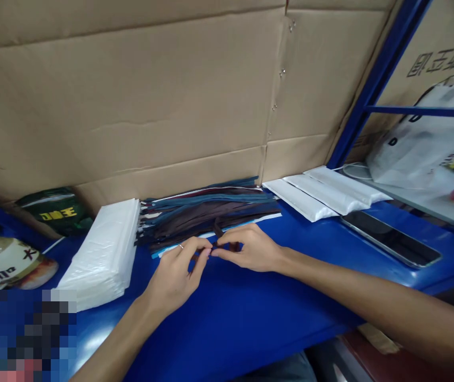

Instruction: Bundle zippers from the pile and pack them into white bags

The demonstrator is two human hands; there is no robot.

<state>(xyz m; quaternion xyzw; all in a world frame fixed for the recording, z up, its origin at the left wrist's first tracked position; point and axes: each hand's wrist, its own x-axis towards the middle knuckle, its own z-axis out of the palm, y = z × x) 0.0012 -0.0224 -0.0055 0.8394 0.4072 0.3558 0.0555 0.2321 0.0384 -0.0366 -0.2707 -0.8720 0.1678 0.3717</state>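
Note:
My left hand (180,269) and my right hand (251,247) meet above the middle of the blue table, fingertips nearly touching. Each is closed in a pinch on a dark brown fabric strip (218,229). Part of that strip loops up beside my right fingers, and the rest is largely hidden by them. Just behind my hands lies a pile of long fabric strips (195,215) in dark brown, teal and burgundy, possibly zippers. Their left ends bunch together near a stack of white padded envelopes (105,239).
Several plump white envelopes (322,192) lie at the back right, by a black phone (390,239). A cardboard wall (171,95) rises behind. At left are a dark green pouch (55,209) and a labelled jar (12,262); a blue frame post (378,79) stands right.

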